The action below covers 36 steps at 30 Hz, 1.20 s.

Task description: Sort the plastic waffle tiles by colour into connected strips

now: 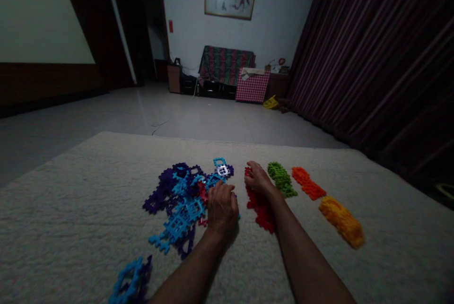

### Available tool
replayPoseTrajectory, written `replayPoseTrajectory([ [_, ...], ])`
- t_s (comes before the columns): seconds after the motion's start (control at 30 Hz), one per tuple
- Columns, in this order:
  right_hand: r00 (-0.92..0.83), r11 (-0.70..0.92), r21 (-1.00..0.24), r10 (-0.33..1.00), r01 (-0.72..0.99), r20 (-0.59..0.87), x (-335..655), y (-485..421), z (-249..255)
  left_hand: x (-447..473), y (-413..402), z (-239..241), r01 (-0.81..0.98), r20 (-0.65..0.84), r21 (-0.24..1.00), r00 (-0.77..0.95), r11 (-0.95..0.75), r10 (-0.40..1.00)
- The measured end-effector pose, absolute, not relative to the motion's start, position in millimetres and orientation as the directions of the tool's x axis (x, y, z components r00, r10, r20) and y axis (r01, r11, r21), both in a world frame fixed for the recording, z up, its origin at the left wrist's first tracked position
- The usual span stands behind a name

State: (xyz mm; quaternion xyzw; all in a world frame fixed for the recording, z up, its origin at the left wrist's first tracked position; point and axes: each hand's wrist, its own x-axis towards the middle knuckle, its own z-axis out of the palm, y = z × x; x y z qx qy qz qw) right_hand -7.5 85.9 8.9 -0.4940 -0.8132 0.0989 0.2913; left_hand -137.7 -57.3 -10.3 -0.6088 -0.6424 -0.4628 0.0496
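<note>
I think this is partly done: the green row (281, 178), orange row (308, 183) and yellow row (342, 222) lie neatly on the mat (78, 214) to my right, and the red row (261, 210) looks nearly done. What's left is the messy pile (165, 188) of purple and blue, with a few red bits (203, 193) in it. My left hand (222, 204) is curled at the pile's right edge; my right hand (258, 178) bends over the red row's far end. I can't tell how tightly they're closed, or if either holds a bit.
</note>
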Motion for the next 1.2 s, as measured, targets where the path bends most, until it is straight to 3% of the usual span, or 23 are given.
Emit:
replayPoseTrajectory([
  [0.23,-0.004,0.103,-0.381,0.968,0.919,0.25,-17.6,78.3,4.3,-138.5,-56.3,-10.8,0.818,0.637,0.545,-0.263,-0.182,0.725],
  [0.33,-0.018,0.105,-0.34,0.968,0.935,0.249,-19.8,75.4,6.9,-138.9,-56.0,-10.8,0.825,0.639,0.535,-0.254,-0.182,0.726],
  [0.67,-0.002,0.151,-0.368,0.927,0.917,0.375,-11.9,82.2,5.6,-139.4,-57.3,-10.5,0.848,0.655,0.499,-0.233,-0.18,0.719],
  [1.2,0.019,0.156,-0.384,0.91,0.91,0.414,-11.0,80.0,12.6,-139.5,-56.6,-11.8,0.848,0.655,0.495,-0.224,-0.186,0.722],
])
